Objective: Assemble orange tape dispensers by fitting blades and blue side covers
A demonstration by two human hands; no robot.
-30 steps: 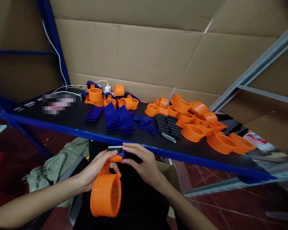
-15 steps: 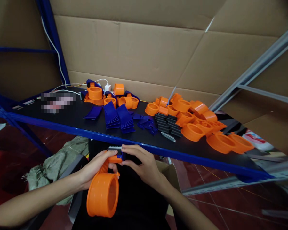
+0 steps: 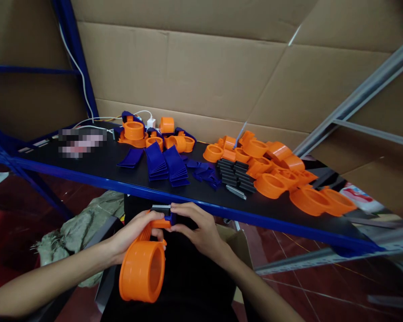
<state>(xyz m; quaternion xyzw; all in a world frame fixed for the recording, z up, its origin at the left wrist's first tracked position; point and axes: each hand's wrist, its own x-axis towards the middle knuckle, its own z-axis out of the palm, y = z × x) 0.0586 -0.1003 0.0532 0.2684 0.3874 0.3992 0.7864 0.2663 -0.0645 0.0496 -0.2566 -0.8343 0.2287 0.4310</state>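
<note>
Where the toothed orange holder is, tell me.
Low in the head view, left of centre, the orange holder is in the left hand, below the blue shelf edge, the right hand at its blue end piece.

Plain black clothing (image 3: 191, 277) shows on the near side of the desk (image 3: 102, 163), too dark for folds to be made out. The left forearm (image 3: 63, 268) and right forearm (image 3: 255, 281) are slim and bare, as are the left grip (image 3: 137, 230) and right grip (image 3: 201, 226), with slender fingers (image 3: 190, 211).

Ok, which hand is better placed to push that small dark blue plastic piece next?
Probably the right hand: its fingertips are at the small dark blue plastic piece. The left hand looks busy gripping the orange plastic holder with the round ring.
</note>
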